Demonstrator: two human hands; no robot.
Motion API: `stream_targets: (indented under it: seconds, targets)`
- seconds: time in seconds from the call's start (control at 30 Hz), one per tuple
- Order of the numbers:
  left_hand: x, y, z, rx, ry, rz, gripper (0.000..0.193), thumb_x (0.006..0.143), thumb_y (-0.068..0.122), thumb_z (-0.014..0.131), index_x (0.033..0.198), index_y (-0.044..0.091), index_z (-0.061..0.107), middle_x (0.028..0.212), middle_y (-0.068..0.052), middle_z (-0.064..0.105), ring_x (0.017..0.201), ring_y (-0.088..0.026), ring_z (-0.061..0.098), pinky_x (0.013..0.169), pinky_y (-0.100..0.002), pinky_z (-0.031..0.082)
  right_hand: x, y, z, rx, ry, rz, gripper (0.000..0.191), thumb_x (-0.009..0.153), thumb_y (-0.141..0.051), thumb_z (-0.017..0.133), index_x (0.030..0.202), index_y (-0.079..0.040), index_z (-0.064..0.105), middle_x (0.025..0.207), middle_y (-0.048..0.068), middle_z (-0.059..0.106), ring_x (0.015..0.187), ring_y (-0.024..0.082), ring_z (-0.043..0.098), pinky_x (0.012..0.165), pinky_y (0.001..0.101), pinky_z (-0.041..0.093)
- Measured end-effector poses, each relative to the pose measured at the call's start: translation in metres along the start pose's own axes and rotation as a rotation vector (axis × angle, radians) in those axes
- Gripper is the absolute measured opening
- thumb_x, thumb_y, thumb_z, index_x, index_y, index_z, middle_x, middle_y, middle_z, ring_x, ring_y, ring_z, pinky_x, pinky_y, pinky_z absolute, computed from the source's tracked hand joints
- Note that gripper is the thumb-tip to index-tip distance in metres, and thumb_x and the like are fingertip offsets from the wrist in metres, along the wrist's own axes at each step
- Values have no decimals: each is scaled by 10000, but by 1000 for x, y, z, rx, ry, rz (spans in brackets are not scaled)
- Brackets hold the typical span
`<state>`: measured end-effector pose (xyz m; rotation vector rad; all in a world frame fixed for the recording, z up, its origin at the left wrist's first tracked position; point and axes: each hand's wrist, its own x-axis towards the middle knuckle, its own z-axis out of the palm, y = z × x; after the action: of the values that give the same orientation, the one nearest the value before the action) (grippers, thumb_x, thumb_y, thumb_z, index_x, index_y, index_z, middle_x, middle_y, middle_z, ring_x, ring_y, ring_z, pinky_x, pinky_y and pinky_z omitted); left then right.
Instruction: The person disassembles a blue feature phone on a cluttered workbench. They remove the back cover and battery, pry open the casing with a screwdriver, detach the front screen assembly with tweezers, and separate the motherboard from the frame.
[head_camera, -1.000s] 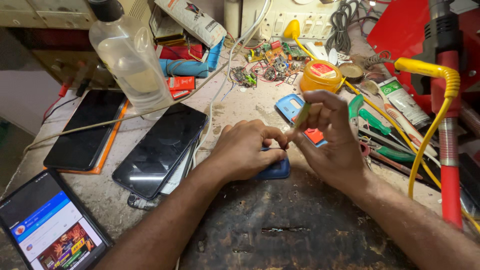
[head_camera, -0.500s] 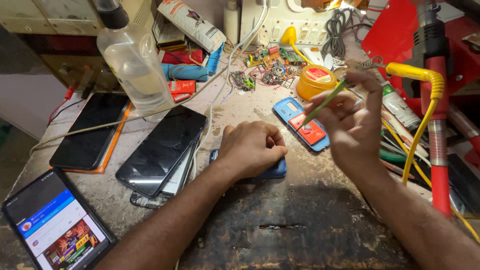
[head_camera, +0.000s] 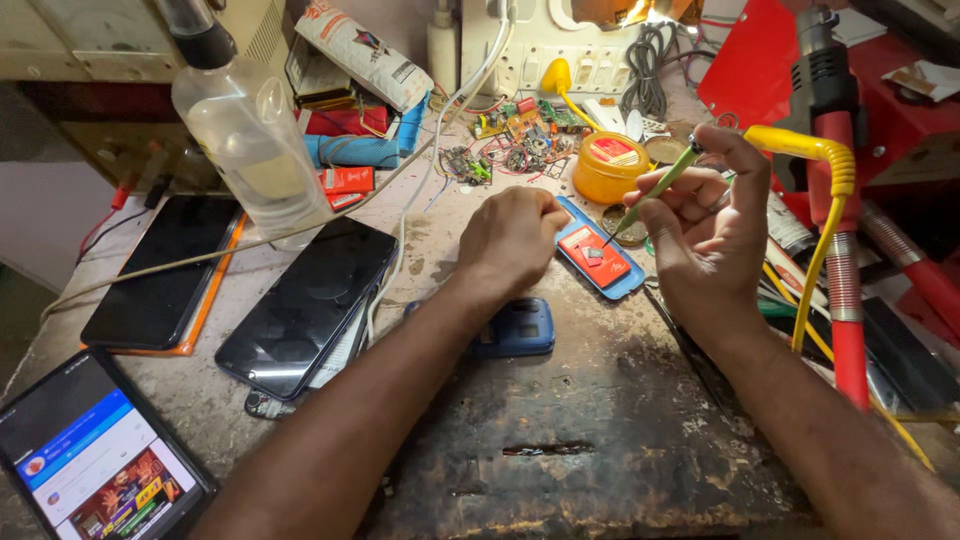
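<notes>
scarred, stained wooden workbench (head_camera: 600, 450), white switch panel (head_camera: 600, 60) on back wall, dim warm light

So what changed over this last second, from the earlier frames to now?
The right hand, holding the green-handled tool throughout, lifted away from the left and now points its tip at the blue tray. The left hand came off the small blue device and rests as a fist beside the tray. Phones and bottle stayed put.
</notes>
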<state>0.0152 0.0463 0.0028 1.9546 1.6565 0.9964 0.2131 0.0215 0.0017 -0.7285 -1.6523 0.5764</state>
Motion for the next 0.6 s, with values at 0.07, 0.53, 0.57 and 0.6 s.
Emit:
stream_targets:
  seconds: [0.07,0.53,0.57,0.6]
  targets:
    - [4,-4,5,-15,74,37,226,929,286,651,998,128,797,978,-157,753,938,-350,722,850,-472,545,0,0,0,-1,-4,4,666,1046,160,601,1549,-140,283,1161,147,647,1133,194,702,1042,339,601]
    - [-73,-17,-53,37,-281,271,534,636,307,922,1077,101,705,1053,-115,728,1048,-322,666,904,-429,513,-17,-22,12,67,-241,64,649,933,45,745,1415,-118,343,1099,135,701,1052,182,729,921,332,634]
    - [-71,-17,-53,32,-269,255,550,618,311,931,1077,105,711,1055,-119,725,1050,-323,665,900,-430,513,-18,-23,13,64,-258,86,639,931,48,734,1405,-117,339,1106,138,706,1051,183,731,908,330,630]
    - [-70,-17,-53,28,-258,239,566,600,314,941,1078,110,717,1057,-123,722,1051,-324,663,897,-430,514,-18,-24,14,61,-274,109,629,929,51,724,1396,-115,335,1114,141,710,1050,184,733,895,328,625]
